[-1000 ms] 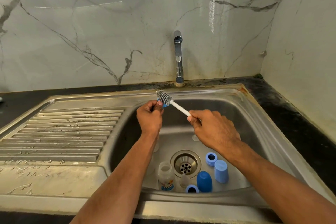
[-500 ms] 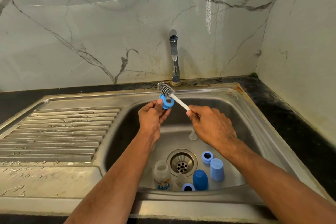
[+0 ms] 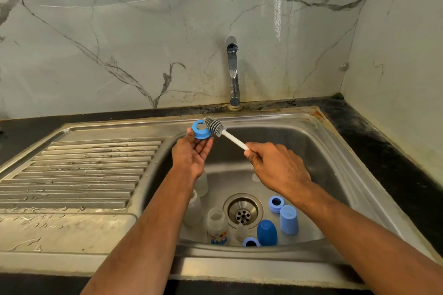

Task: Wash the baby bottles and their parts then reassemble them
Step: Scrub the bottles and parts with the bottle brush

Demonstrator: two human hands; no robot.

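Nearest the camera, at the front of the steel sink [image 3: 335, 141] basin, a blue ring [image 3: 250, 242] is seen lying open side up, with a dark blue cap [image 3: 267, 232] just beside it on the right. A clear bottle [image 3: 217, 225] with a printed label is stood upright to the left of the drain [image 3: 242, 210], and a small clear part [image 3: 240, 231], too faint to be named, is set between that bottle and the dark cap. A light blue cap [image 3: 289, 219] is placed right of the drain, touching or nearly touching a light blue ring [image 3: 276, 204] behind it. Two more clear bottles [image 3: 193, 211] are partly hidden under the left forearm.

Higher up, over the basin, the white handle of a bottle brush [image 3: 215, 127] is gripped in the closed right hand [image 3: 275, 167], the fingers wrapped around its lower end. The grey bristle head is laid against the rim of a blue screw ring [image 3: 201, 130], which is pinched between thumb and fingertips of the left hand [image 3: 191, 158]; the ring is held tilted, its opening turned toward the brush. Whether bristles enter the opening cannot be told.

To the left, the ribbed draining board [image 3: 79, 172] is seen wet. Behind the basin, a chrome tap [image 3: 233, 72] is mounted on the dark counter [image 3: 374, 141], with marbled wall [image 3: 119, 43] panels beyond
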